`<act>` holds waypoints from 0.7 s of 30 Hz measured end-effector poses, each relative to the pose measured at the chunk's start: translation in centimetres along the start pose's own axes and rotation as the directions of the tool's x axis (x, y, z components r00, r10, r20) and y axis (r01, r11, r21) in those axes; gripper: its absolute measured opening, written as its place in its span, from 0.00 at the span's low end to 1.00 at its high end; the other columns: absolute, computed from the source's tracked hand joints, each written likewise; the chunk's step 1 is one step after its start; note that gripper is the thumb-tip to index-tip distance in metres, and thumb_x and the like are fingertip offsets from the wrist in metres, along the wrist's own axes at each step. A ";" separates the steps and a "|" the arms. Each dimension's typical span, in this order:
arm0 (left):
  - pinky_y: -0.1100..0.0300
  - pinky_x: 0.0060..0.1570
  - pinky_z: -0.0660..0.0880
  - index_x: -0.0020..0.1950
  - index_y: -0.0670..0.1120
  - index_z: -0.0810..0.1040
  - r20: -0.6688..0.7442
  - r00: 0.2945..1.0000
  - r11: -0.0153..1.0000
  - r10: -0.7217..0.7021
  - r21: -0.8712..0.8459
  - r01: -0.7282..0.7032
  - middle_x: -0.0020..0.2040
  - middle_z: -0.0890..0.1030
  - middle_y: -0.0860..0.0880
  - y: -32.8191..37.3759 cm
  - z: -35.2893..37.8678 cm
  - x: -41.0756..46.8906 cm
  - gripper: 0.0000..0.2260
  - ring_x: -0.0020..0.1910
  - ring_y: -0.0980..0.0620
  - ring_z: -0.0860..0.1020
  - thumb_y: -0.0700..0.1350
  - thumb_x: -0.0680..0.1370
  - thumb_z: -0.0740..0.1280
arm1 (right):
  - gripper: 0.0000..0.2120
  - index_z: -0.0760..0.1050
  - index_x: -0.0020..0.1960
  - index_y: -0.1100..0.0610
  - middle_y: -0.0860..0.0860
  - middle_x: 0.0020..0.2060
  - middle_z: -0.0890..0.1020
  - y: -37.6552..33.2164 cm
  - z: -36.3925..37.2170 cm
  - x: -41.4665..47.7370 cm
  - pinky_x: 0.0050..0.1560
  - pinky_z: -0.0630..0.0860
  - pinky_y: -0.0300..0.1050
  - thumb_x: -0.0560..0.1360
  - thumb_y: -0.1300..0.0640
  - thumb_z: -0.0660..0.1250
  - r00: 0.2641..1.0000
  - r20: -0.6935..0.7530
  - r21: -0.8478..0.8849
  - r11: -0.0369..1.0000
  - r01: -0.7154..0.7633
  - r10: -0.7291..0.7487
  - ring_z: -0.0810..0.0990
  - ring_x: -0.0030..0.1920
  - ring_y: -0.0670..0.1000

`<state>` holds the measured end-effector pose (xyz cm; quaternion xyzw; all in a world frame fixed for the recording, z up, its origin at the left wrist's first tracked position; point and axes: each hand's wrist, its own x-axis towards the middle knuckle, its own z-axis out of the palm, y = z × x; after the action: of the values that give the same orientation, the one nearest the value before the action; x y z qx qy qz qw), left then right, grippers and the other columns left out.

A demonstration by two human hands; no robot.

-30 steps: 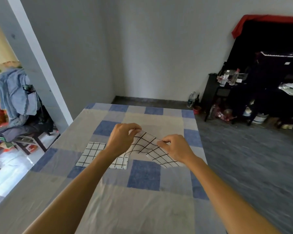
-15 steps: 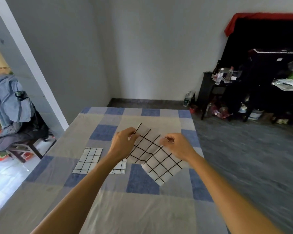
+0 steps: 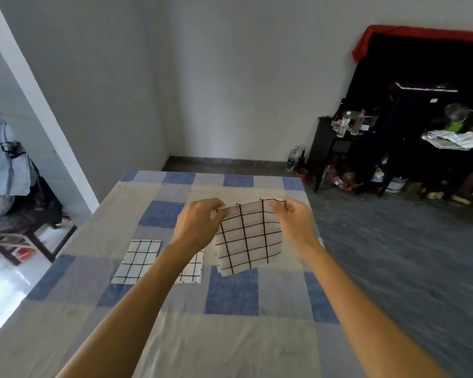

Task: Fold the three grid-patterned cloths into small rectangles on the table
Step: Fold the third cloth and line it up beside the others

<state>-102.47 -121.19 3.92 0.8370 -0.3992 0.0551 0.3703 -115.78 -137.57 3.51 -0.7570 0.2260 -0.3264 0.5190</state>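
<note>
Left grip point(image 3: 200, 225) and right grip point(image 3: 292, 222) pinch the third cloth point(image 3: 247, 236) (folds probably remain); two folded cloths point(image 3: 138, 260) lie left of them.

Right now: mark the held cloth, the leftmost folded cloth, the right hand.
held cloth point(image 3: 247, 236), head view, middle of hanging panel
leftmost folded cloth point(image 3: 137, 261), head view, centre of top face
right hand point(image 3: 292, 225), head view, back of hand

Hands point(image 3: 246, 222) have raised the cloth point(image 3: 247, 237) upright.
</note>
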 end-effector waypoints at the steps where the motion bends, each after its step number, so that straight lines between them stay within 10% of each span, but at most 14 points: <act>1: 0.63 0.39 0.71 0.46 0.50 0.80 -0.014 0.999 0.999 -0.042 -0.027 0.041 0.40 0.80 0.56 -0.6 -0.2 -0.1 0.06 0.39 0.57 0.77 0.50 0.77 0.66 | 0.18 0.67 0.30 0.56 0.46 0.24 0.65 0.1 -0.1 0.1 0.27 0.60 0.33 0.77 0.55 0.65 1.000 -0.012 0.009 1.000 -0.013 0.013 0.62 0.26 0.43; 12: 0.67 0.42 0.73 0.47 0.48 0.80 -0.050 0.992 0.950 -0.115 -0.299 0.095 0.39 0.81 0.51 -1.9 -0.6 0.2 0.03 0.39 0.55 0.78 0.45 0.76 0.68 | 0.07 0.81 0.50 0.57 0.50 0.43 0.84 0.8 1.0 0.9 0.45 0.78 0.39 0.76 0.55 0.68 0.999 -0.018 0.031 0.998 -0.047 0.047 0.82 0.45 0.46; 21: 0.73 0.40 0.71 0.48 0.46 0.79 -0.036 0.997 0.952 -0.068 -0.302 0.054 0.40 0.80 0.52 -2.4 -0.7 1.3 0.06 0.40 0.57 0.77 0.44 0.79 0.63 | 0.06 0.82 0.47 0.55 0.50 0.41 0.85 1.3 1.5 1.7 0.46 0.79 0.41 0.73 0.53 0.72 0.998 -0.031 0.065 0.997 -0.051 0.053 0.83 0.44 0.49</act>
<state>-99.78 -120.51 3.57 0.7814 -0.3685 0.0014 0.5037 -113.54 -138.22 2.36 -0.7284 0.2437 -0.3324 0.5474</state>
